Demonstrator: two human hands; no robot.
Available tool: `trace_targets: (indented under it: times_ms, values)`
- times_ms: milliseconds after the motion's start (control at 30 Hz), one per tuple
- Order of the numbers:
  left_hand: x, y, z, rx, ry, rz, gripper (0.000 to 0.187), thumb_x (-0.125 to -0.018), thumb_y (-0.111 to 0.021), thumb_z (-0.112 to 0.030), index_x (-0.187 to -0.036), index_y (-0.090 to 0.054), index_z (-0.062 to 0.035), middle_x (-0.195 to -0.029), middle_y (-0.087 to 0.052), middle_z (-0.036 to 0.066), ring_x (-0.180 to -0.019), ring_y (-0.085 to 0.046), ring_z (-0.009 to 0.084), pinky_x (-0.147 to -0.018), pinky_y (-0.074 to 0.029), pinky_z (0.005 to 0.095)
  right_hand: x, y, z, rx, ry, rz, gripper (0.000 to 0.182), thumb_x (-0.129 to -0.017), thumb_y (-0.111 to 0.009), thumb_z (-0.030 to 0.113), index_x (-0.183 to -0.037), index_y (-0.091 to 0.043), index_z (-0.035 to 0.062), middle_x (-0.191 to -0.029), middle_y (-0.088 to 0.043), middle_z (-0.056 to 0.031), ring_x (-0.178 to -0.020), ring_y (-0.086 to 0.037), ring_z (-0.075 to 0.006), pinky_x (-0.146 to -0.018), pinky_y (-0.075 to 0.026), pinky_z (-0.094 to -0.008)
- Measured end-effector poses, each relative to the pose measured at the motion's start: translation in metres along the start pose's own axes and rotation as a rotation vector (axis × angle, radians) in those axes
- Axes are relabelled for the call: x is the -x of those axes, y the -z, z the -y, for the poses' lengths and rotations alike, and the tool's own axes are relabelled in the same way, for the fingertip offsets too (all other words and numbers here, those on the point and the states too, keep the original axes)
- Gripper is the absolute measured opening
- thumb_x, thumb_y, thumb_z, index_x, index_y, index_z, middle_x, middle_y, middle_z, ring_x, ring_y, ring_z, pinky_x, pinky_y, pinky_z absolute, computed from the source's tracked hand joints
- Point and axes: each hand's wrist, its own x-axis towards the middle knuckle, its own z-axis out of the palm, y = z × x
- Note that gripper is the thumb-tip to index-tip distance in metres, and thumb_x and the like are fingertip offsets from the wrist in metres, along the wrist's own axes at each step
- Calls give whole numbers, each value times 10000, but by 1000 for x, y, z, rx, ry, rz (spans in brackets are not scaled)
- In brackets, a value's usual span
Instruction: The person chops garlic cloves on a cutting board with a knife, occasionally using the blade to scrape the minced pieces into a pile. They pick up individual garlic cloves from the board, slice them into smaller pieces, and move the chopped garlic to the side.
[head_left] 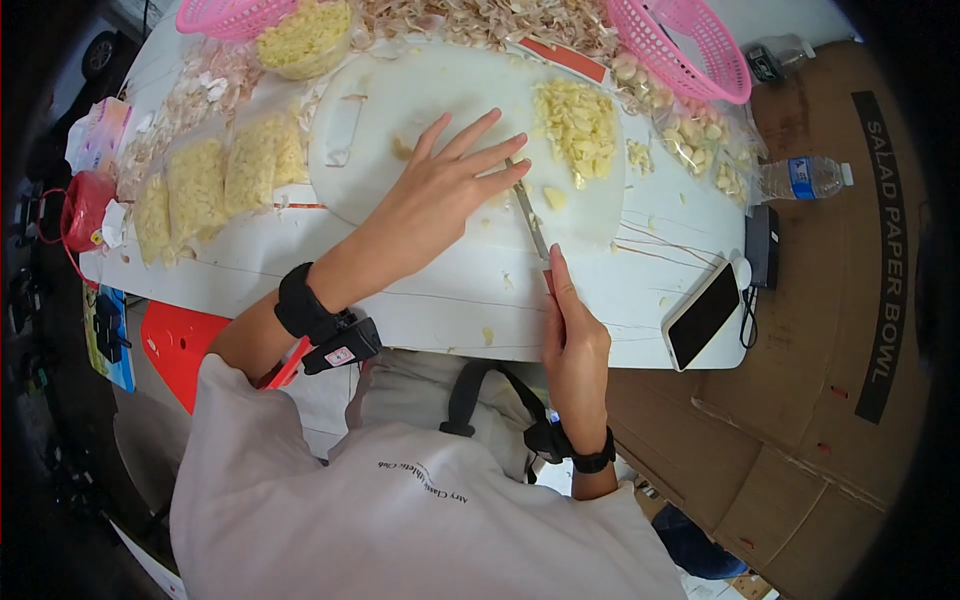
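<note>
A knife (532, 222) with a red handle is gripped in my right hand (577, 345), low over the table's near side. Its blade points away from me, onto a round white cutting board (460, 85). My left hand (440, 190) is spread over the board, fingers stretched and apart, with the index finger and thumb right at the blade's tip. Just right of the blade lies a pale yellow garlic piece (554, 198). A pile of sliced garlic (578, 130) covers the board's right side. Small bits are scattered around the knife.
Bags of chopped garlic (197, 188) lie left of the board, below a full plastic tub (305, 40). Garlic skins (480, 22) heap along the far side. A pink basket (737, 75), a bag of peeled cloves (700, 147), a water bottle (803, 178) and a phone (703, 316) are at right.
</note>
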Motion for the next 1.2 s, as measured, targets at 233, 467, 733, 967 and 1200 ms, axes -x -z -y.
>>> trace_targets:
  times_ms: [233, 467, 733, 967, 1200]
  values:
    - [-2, 4, -3, 6, -14, -17, 743, -714, -526, 173, -1390, -554, -134, -1515, -446, 47, -1462, -292, 298, -1188, -203, 555, 1, 0, -1, -46, -7, -29, 578, -920, -493, -107, -1463, -464, 91, -1090, -684, -260, -990, -708, -317, -847, -522, -326]
    - [-2, 2, -3, 23, -13, -15, 752, -722, -509, 182, -1402, -543, -138, -1521, -438, 50, -1463, -287, 300, -1192, -199, 547, 2, -1, -1, -23, 5, -44, 570, -920, -498, -107, -1458, -468, 80, -1122, -676, -256, -994, -707, -303, -843, -522, -327]
    - [0, 1, -1, -7, -8, 14, 723, -734, -507, 179, -1392, -550, -118, -1515, -443, 62, -1469, -276, 298, -1192, -201, 547, 1, -2, 1, 50, -1, -23, 553, -929, -527, -83, -1446, -489, 110, -1105, -680, -247, -944, -708, -324, -809, -527, -330]
    - [-3, 6, -3, 4, -13, -37, 736, -723, -517, 186, -1378, -568, -147, -1534, -417, 56, -1467, -278, 305, -1187, -210, 552, 3, -3, -1, -5, 3, -61, 586, -919, -506, -108, -1462, -468, 109, -1100, -685, -245, -942, -712, -308, -826, -525, -327]
    - [0, -1, 2, -8, 3, -6, 697, -723, -521, 182, -1340, -600, -132, -1527, -426, 64, -1462, -290, 307, -1179, -220, 554, 2, -2, 0, 53, -4, -12, 565, -921, -513, -101, -1448, -488, 101, -1076, -687, -242, -923, -713, -302, -803, -526, -314]
